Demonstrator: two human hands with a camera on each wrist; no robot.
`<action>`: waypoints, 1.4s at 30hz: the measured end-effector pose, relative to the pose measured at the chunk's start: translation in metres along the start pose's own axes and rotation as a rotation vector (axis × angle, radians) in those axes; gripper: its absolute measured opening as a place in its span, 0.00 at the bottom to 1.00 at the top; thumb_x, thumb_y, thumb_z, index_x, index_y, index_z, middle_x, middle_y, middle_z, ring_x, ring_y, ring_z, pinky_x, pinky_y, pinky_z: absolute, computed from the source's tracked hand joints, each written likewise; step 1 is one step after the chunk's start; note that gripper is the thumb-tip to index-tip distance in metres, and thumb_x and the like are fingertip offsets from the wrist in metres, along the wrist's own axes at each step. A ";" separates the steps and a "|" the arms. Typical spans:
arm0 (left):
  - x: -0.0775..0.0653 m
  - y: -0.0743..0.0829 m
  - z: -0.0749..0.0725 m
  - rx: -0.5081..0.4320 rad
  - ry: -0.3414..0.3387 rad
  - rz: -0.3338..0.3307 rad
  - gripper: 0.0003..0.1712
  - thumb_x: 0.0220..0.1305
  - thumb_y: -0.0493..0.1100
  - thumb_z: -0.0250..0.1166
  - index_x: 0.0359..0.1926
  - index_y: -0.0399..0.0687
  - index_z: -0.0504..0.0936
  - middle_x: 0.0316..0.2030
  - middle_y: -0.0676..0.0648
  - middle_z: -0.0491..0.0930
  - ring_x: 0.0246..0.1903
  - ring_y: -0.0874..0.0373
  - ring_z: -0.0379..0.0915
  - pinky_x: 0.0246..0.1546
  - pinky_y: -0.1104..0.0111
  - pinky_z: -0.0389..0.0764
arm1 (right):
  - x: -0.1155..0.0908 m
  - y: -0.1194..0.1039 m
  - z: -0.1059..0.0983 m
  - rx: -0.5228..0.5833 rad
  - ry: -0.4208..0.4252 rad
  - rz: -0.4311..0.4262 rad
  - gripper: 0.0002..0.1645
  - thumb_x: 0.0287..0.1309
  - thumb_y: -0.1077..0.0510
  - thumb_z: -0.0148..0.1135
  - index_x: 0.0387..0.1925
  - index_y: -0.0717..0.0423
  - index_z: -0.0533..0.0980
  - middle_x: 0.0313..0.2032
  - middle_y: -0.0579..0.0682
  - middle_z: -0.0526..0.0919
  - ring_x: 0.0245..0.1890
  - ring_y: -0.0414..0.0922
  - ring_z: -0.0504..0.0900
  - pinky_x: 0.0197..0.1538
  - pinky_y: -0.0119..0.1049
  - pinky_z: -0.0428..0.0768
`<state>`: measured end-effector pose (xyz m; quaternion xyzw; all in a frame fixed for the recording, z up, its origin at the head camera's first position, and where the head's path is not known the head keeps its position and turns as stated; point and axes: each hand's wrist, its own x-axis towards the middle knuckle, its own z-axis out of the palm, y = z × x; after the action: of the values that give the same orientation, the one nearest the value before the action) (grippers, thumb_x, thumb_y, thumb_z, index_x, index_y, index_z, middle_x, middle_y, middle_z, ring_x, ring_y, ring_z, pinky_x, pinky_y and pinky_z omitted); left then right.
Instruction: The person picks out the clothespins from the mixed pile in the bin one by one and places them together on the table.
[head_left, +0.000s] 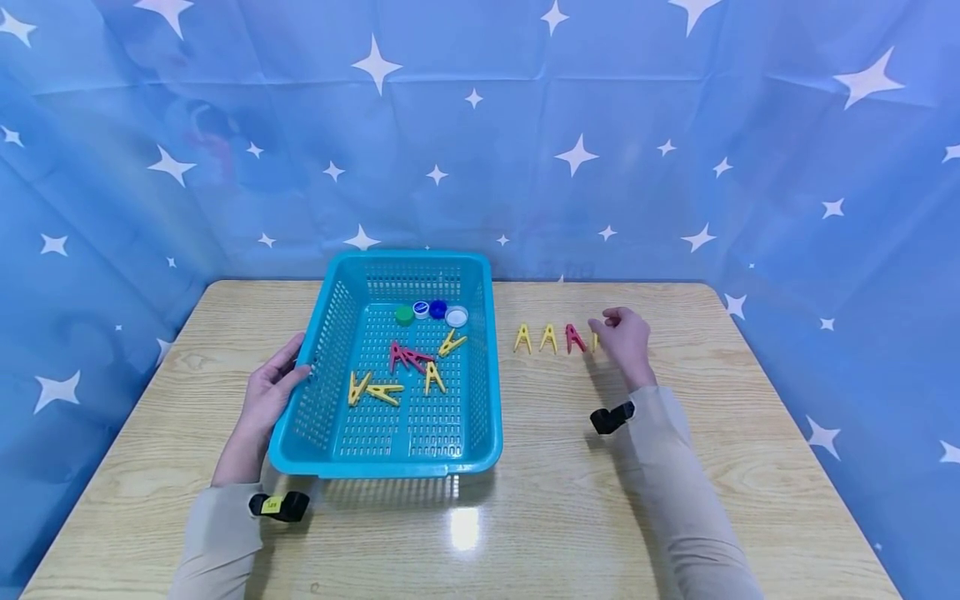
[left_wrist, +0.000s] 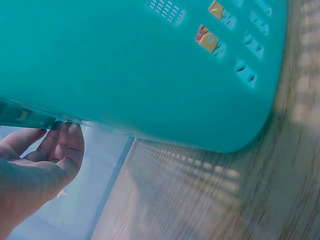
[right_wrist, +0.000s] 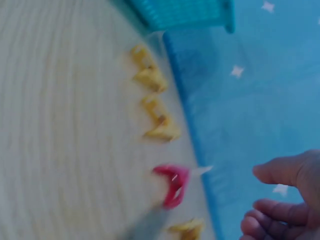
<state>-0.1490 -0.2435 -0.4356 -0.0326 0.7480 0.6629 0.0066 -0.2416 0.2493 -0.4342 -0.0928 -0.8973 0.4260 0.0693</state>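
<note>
My left hand (head_left: 272, 390) grips the left rim of a blue plastic basket (head_left: 386, 468), thumb over the edge. The left wrist view shows its fingertips at the edge of the basket wall (left_wrist: 130, 95). Inside lie several yellow clothespins (head_left: 435, 377), two red clothespins (head_left: 417, 359) and several bottle caps, among them a green cap (head_left: 405, 315). On the table to the right, a row holds yellow clothespins (head_left: 522, 338) and a red clothespin (head_left: 574, 338). My right hand (head_left: 626, 340) hovers at the row's right end, thumb and fingers apart, partly hiding a yellow clothespin (right_wrist: 189, 230).
Under everything is a wooden table (head_left: 555, 500) with rounded far corners. A blue curtain with white stars (head_left: 525, 125) hangs right behind the table's far edge and along both sides. The basket takes up the left middle of the table.
</note>
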 end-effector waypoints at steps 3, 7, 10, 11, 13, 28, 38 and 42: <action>0.000 0.000 0.000 -0.002 -0.002 -0.007 0.32 0.71 0.44 0.52 0.72 0.48 0.53 0.70 0.38 0.53 0.61 0.53 0.59 0.43 0.82 0.72 | -0.002 -0.014 -0.001 0.023 -0.010 -0.021 0.25 0.62 0.54 0.57 0.54 0.70 0.71 0.45 0.63 0.75 0.44 0.55 0.73 0.45 0.45 0.73; 0.000 -0.001 -0.001 0.001 0.000 -0.021 0.32 0.71 0.44 0.51 0.72 0.50 0.53 0.70 0.39 0.53 0.62 0.51 0.58 0.43 0.81 0.72 | -0.005 -0.035 -0.001 0.048 -0.020 -0.045 0.24 0.62 0.56 0.58 0.53 0.69 0.71 0.45 0.63 0.75 0.44 0.54 0.73 0.47 0.44 0.73; 0.001 -0.001 -0.001 0.005 0.004 -0.024 0.32 0.71 0.44 0.51 0.72 0.50 0.53 0.70 0.39 0.54 0.61 0.52 0.58 0.43 0.81 0.72 | -0.008 -0.052 0.001 0.055 -0.018 -0.069 0.23 0.61 0.57 0.58 0.53 0.69 0.72 0.45 0.63 0.75 0.44 0.54 0.73 0.48 0.45 0.73; 0.001 -0.001 -0.001 0.008 0.005 -0.024 0.32 0.71 0.44 0.51 0.72 0.50 0.53 0.70 0.39 0.54 0.60 0.53 0.59 0.43 0.81 0.72 | -0.009 -0.057 0.002 0.051 -0.013 -0.084 0.22 0.60 0.57 0.58 0.52 0.69 0.73 0.44 0.64 0.76 0.44 0.55 0.74 0.48 0.46 0.73; 0.001 -0.001 -0.001 0.015 0.008 -0.022 0.31 0.71 0.44 0.51 0.72 0.50 0.53 0.69 0.38 0.54 0.60 0.54 0.59 0.43 0.82 0.72 | -0.010 -0.067 0.005 0.052 -0.007 -0.109 0.22 0.60 0.58 0.59 0.51 0.69 0.74 0.44 0.64 0.77 0.44 0.55 0.75 0.48 0.46 0.73; 0.001 -0.001 0.000 0.034 0.013 0.009 0.31 0.71 0.44 0.51 0.72 0.48 0.54 0.68 0.36 0.57 0.55 0.61 0.62 0.43 0.81 0.72 | -0.021 -0.122 0.031 0.082 -0.059 -0.347 0.19 0.58 0.58 0.62 0.48 0.68 0.76 0.40 0.62 0.78 0.40 0.53 0.76 0.45 0.45 0.75; 0.002 0.002 -0.001 0.064 0.013 -0.014 0.31 0.71 0.45 0.50 0.72 0.49 0.53 0.69 0.39 0.56 0.60 0.54 0.60 0.47 0.78 0.71 | -0.030 -0.152 0.053 0.094 -0.105 -0.455 0.19 0.57 0.61 0.63 0.47 0.69 0.77 0.42 0.63 0.80 0.41 0.54 0.77 0.45 0.45 0.76; 0.003 0.002 -0.001 0.066 0.015 -0.006 0.31 0.71 0.45 0.50 0.72 0.49 0.54 0.68 0.38 0.57 0.58 0.56 0.61 0.46 0.78 0.72 | -0.032 -0.165 0.064 0.088 -0.144 -0.454 0.20 0.57 0.60 0.64 0.49 0.68 0.76 0.42 0.61 0.80 0.42 0.55 0.78 0.46 0.43 0.76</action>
<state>-0.1516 -0.2446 -0.4336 -0.0397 0.7693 0.6377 0.0042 -0.2413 0.0917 -0.3472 0.1448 -0.8784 0.4437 0.1032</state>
